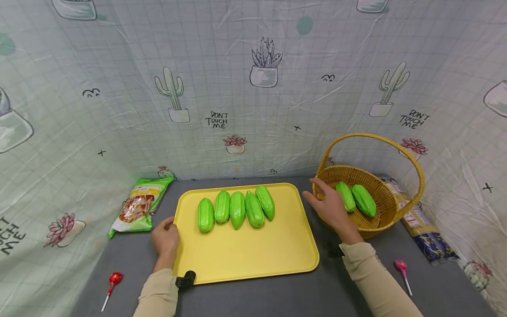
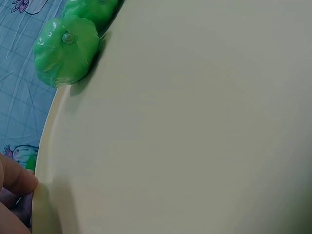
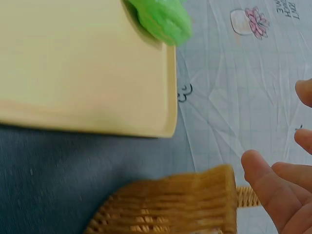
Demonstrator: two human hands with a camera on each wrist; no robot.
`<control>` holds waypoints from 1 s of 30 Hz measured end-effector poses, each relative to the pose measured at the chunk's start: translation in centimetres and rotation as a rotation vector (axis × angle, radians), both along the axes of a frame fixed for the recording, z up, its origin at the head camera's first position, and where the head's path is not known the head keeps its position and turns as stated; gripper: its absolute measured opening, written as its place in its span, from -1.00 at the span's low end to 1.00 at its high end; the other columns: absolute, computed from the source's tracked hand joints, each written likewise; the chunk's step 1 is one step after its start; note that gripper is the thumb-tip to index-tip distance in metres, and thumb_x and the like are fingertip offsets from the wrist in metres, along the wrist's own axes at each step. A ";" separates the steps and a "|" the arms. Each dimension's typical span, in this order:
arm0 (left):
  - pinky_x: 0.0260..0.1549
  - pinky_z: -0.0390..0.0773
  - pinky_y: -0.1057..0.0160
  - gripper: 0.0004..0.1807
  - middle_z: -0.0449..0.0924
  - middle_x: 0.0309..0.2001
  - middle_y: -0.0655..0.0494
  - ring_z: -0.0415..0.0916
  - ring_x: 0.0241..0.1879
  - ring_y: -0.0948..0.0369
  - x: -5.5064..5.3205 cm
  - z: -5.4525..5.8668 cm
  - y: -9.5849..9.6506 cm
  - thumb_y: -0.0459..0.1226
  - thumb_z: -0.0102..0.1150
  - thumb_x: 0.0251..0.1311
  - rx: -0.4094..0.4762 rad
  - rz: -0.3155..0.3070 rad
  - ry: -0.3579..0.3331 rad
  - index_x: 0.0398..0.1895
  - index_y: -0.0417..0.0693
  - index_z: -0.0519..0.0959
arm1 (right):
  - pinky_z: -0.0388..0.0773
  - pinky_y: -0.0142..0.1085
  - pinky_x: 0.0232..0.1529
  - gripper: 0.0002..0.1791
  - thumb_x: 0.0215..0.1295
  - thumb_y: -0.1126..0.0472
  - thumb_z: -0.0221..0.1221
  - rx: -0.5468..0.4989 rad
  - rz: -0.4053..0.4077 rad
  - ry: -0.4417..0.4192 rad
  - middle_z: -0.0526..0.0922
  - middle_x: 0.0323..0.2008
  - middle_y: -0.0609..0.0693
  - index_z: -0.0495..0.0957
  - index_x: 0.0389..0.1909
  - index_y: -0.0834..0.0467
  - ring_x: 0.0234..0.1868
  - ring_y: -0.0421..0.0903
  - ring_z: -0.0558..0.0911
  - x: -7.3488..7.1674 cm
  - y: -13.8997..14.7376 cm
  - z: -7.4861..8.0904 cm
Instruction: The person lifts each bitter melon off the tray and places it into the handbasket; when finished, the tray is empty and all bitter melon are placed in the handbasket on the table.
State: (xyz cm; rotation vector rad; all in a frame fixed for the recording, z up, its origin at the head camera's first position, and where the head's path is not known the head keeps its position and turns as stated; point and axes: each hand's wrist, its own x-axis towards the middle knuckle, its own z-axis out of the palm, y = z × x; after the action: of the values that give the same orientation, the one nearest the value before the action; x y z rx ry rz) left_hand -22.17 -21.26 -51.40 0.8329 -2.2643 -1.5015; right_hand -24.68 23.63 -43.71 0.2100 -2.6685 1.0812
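At the left rim of a yellow tray [image 1: 245,255], my left hand [image 1: 165,237] grips the edge with curled fingers. The left wrist view shows fingers [image 2: 19,179] against the rim's outer side. Several glossy green, ribbed, long fruits [image 1: 237,210] lie in a row across the tray's back half. My right hand [image 1: 328,204] is over the left side of a wicker basket [image 1: 380,193], its fingers spread and holding nothing. Two more green fruits [image 1: 363,200] lie inside the basket. The right wrist view shows the fingers [image 3: 273,187] apart beside the basket's rim.
A green snack bag [image 1: 140,206] lies left of the tray, with a red lollipop [image 1: 115,278] nearer the front. Right of the basket lies a long blue-and-yellow packet [image 1: 428,242]. A pink lollipop [image 1: 401,265] sits at front right. A patterned cloth [image 1: 237,97] hangs behind.
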 end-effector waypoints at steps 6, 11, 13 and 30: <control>0.21 0.44 -0.17 -0.55 0.54 0.22 -0.36 0.47 0.22 -0.20 0.0 0.0 0.0 -0.41 -0.19 0.44 0.007 0.006 -0.005 0.27 -0.31 0.55 | 0.64 0.18 -0.05 -0.36 0.44 -0.05 0.23 0.037 0.030 -0.014 0.65 0.16 0.35 0.41 0.43 0.13 0.16 0.31 0.65 -0.1 -1.4 -0.3; 0.20 0.46 -0.17 -0.56 0.55 0.22 -0.37 0.47 0.22 -0.22 -0.1 0.0 0.0 -0.42 -0.18 0.44 0.002 0.001 0.002 0.27 -0.32 0.55 | 0.62 0.21 0.08 -0.34 0.44 -0.08 0.22 0.032 0.037 -0.071 0.53 0.32 0.35 0.38 0.46 0.08 0.29 0.31 0.57 -0.2 -2.1 -0.5; 0.20 0.45 -0.17 -0.56 0.54 0.22 -0.38 0.47 0.22 -0.23 -0.2 0.0 0.0 -0.43 -0.18 0.44 0.001 -0.001 0.007 0.27 -0.33 0.55 | 0.61 0.22 0.09 -0.34 0.43 -0.08 0.22 0.029 0.037 -0.081 0.50 0.35 0.36 0.38 0.46 0.08 0.30 0.32 0.57 -0.1 -2.3 -0.6; 0.19 0.46 -0.19 -0.54 0.54 0.21 -0.39 0.47 0.20 -0.23 -0.2 -0.3 -0.1 -0.42 -0.21 0.42 -0.003 -0.001 0.011 0.28 -0.34 0.54 | 0.62 0.18 0.10 -0.28 0.42 -0.08 0.23 0.015 0.096 -0.086 0.28 0.52 0.30 0.33 0.50 0.12 0.29 0.34 0.57 -0.3 -4.7 -1.1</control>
State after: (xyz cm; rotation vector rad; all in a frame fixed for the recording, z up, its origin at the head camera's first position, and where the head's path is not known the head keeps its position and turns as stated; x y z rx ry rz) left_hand -22.41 -21.39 -51.72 0.8209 -2.2594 -1.4993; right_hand -25.00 18.95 -44.84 0.3033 -2.7688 1.1236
